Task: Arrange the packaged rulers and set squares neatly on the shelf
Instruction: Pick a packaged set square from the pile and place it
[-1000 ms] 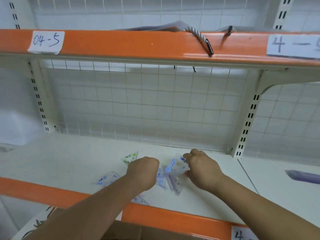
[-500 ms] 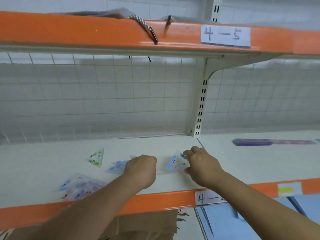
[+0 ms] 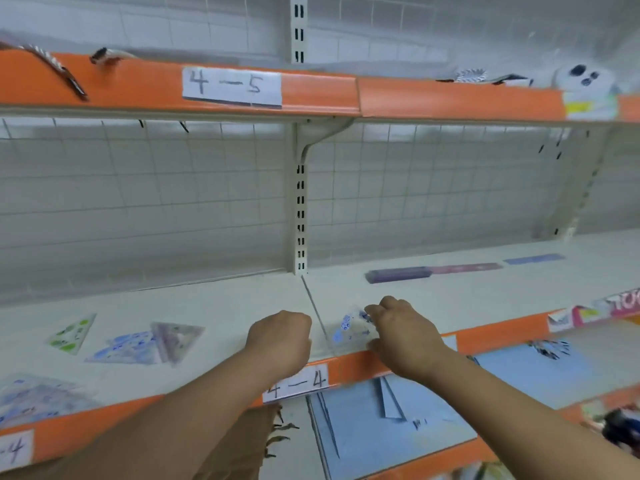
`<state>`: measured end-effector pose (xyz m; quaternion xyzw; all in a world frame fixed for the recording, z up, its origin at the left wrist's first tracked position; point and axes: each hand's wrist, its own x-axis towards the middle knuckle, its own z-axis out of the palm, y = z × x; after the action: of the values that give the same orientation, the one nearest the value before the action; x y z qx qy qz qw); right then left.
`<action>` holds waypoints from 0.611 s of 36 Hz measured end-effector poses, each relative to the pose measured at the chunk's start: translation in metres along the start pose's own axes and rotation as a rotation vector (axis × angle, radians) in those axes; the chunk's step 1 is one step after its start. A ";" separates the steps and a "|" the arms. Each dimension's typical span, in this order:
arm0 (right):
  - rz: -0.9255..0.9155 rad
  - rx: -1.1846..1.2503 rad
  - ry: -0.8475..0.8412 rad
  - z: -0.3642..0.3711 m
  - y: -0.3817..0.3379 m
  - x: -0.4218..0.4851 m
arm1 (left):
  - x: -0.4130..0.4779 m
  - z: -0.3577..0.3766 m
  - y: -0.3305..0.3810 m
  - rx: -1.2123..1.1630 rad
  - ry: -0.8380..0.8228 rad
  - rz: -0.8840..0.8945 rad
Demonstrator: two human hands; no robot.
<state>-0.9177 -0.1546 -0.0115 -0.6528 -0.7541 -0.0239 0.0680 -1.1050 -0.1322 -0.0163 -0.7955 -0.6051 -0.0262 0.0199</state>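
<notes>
Far left of the white slotted post (image 3: 300, 216), at the shelf's (image 3: 225, 306) front edge, lies a blurred clear packet (image 3: 34, 396) with blue print. Further back, still well left of the post, a green set square (image 3: 72, 334) lies flat. Just to its right, a blue-printed packet (image 3: 128, 348) touches or slips under a purple-tinted set square (image 3: 176, 337); I cannot tell which.

Nearly below the post and slightly to its left, the left hand (image 3: 280, 337) is over the front of the shelf, curled into a fist. Its palm side is hidden. Beneath it, the orange front rail carries a paper label (image 3: 298, 384) reading 4-4.

Just right of the post, past the seam between shelf boards, the right hand (image 3: 401, 334) pinches a clear set-square packet (image 3: 349, 332) with blue markings between fingertips and thumb. The packet is low over the shelf near the front edge; whether it touches the board is unclear.

Further right of the post, near the back wire grid, a dark purple ruler pack (image 3: 415, 271) lies lengthwise. A paler blue ruler pack (image 3: 533, 259) lies beyond it, apart.
</notes>
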 end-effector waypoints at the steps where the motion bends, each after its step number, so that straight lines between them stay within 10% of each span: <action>1: 0.009 -0.003 -0.003 -0.003 0.015 -0.006 | 0.002 0.000 0.014 -0.008 -0.006 0.016; 22: 0.125 -0.067 -0.032 -0.019 0.238 -0.077 | 0.047 0.013 0.235 -0.037 -0.032 0.099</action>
<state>-0.6702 -0.1974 -0.0157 -0.7009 -0.7115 -0.0344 0.0357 -0.8652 -0.1488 -0.0265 -0.8250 -0.5646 -0.0239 -0.0031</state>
